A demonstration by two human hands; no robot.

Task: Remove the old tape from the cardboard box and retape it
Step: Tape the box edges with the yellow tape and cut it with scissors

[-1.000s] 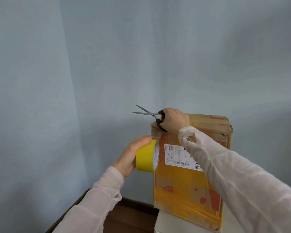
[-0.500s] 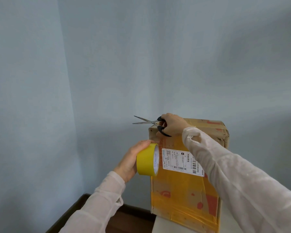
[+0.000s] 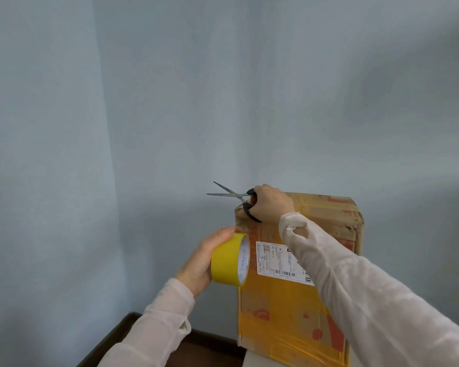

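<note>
The cardboard box stands upright on end, its near face carrying a white shipping label and glossy yellow-orange tape. Your right hand rests on its top left corner with fingers curled through the black handles of the scissors, blades parted and pointing left. Your left hand grips the yellow tape roll just beside the box's left edge.

A plain pale blue-grey wall filled most of the frame. At bottom centre lay a dark brown wooden surface, with a sliver of white flat surface just right of it.
</note>
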